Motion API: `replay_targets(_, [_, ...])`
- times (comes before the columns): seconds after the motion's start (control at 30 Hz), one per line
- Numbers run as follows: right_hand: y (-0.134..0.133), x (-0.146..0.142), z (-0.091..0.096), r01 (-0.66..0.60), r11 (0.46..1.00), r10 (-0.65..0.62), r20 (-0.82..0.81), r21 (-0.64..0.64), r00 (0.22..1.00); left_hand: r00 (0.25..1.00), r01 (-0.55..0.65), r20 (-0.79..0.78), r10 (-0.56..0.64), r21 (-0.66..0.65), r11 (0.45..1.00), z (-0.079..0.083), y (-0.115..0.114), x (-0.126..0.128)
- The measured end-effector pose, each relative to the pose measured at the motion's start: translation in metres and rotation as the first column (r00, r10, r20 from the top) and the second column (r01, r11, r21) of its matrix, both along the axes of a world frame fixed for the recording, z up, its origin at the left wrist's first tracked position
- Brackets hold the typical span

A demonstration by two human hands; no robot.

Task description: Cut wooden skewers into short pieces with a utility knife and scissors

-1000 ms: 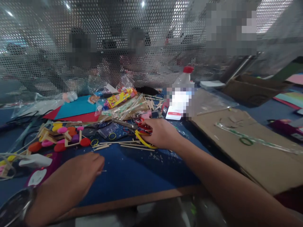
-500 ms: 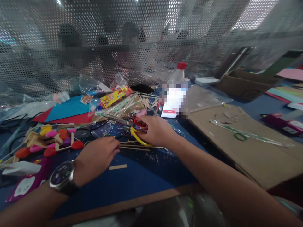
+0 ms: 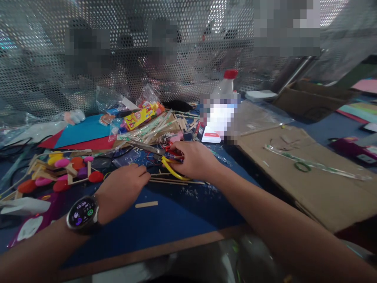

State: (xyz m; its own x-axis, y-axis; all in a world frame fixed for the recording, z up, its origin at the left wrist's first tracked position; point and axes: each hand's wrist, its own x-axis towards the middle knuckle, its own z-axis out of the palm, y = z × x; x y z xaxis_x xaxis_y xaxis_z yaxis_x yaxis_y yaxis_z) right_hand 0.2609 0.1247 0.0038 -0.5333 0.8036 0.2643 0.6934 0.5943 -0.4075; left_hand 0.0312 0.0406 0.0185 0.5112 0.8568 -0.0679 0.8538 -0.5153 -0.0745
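My right hand [image 3: 193, 161] is closed around the yellow and red handles of a pair of scissors [image 3: 169, 167], whose metal blades [image 3: 145, 147] point left over the blue mat [image 3: 176, 216]. My left hand [image 3: 122, 188], with a watch [image 3: 82, 214] on the wrist, rests with fingers curled and pinched at the ends of thin wooden sticks [image 3: 173, 181] lying on the mat. A short flat stick [image 3: 146, 204] lies loose just below my left hand.
A stick frame with coloured pom-poms [image 3: 61, 173] sits at the left. Behind lie red and blue paper [image 3: 79, 135], a heap of sticks and plastic packets [image 3: 153, 125], a glue bottle [image 3: 225, 86] and brown cardboard [image 3: 309, 177]. People sit beyond a perforated screen [image 3: 118, 59].
My left hand has moved up and right from the near left of the mat to the thin sticks. The short flat stick now lies where the hand was. My right hand has stayed on the scissors.
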Motion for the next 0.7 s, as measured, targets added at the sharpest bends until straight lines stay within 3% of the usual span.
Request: replay_targets(0.7, [-0.001, 0.001, -0.002, -0.008, 1.0, 0.008, -0.031, 0.012, 0.999, 0.999, -0.03, 0.041, 0.03, -0.014, 0.999, -0.005, -0.002, -0.012])
